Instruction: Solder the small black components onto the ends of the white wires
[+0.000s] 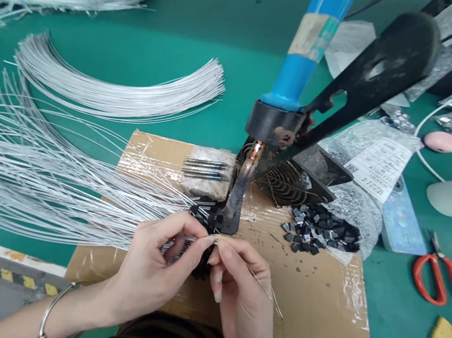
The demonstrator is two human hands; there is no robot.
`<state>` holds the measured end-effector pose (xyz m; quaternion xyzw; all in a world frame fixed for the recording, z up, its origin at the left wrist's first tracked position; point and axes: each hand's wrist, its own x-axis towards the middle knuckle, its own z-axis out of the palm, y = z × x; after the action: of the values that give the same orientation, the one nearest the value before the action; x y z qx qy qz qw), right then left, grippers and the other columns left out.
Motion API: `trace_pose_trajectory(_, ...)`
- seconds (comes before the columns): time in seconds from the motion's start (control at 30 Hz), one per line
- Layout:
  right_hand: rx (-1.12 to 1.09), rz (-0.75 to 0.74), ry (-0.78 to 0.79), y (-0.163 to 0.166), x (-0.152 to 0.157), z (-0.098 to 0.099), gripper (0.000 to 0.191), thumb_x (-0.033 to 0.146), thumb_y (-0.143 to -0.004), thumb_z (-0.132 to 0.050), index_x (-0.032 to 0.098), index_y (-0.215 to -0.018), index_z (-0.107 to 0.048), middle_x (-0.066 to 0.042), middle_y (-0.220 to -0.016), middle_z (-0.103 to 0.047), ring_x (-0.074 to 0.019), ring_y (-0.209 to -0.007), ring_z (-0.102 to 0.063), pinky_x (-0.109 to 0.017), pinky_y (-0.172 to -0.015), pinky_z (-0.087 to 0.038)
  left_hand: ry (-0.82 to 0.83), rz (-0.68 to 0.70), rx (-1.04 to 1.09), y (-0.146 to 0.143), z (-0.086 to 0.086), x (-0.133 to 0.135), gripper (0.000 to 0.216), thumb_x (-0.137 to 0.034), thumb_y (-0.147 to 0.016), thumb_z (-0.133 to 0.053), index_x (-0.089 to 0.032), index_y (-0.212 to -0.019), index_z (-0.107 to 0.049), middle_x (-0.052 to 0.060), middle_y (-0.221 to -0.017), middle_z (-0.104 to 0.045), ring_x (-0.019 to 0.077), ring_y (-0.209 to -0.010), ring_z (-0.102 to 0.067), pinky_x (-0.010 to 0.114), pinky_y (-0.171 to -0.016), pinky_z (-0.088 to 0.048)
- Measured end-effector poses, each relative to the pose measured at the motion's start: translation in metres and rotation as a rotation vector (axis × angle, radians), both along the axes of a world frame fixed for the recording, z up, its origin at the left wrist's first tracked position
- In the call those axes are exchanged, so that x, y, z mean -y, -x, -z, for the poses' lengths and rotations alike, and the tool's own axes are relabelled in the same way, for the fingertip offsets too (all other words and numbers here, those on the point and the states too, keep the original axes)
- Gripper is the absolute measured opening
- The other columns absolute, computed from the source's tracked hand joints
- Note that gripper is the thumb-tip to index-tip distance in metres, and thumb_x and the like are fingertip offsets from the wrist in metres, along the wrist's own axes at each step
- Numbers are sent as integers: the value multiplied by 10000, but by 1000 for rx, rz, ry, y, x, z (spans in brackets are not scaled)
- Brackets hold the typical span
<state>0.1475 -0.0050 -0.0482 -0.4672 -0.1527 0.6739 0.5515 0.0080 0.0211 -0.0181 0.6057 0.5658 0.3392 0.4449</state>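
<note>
My left hand pinches thumb and forefinger together beneath the soldering iron tip; what sits between those fingertips is too small to make out. My right hand meets it fingertip to fingertip, closed on a thin solder wire that trails loosely over its back. The blue-handled soldering iron is fixed tip-down in a black holder. White wires run from the left to black pieces beside the tip, partly hidden by my hands.
Cardboard lies under the work. Small black parts are heaped on it, near a black fan and a pad with metal rods. A curved white wire bundle lies behind. Red-handled scissors rest at right.
</note>
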Motion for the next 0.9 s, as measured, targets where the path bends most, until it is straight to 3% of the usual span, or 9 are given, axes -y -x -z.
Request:
trace_pose_trajectory(0.3,-3,-28,-56,-5,0,4,183,424,-868,-903,251,-927,-906,-14,-690,-766,-76,-426,-612,-144,-389,-527,69,-61,45,2,1,-1,162,-232,-938,-667,-190,-784,-688,-36,-592,-587,103,-489,-439,238,-467,-349)
trace_pose_trajectory(0.53,64,-25,-96,-6,4,8,100,356,-891,-898,258,-910,-905,-9,-689,-781,-84,-435,-649,-149,-427,-569,-36,-55,13,1,-4,-2,164,-147,-922,-689,-187,-764,-711,-62,-559,-563,79,-472,-407,209,-451,-334)
trace_pose_trajectory(0.9,79,1,-72,-3,4,5,120,356,-877,-907,237,-890,-896,-8,-680,-772,-91,-436,-637,-172,-432,-583,-69,-14,24,0,-2,-4,184,-117,-929,-676,-180,-760,-712,-20,-616,-684,97,-498,-566,202,-492,-450)
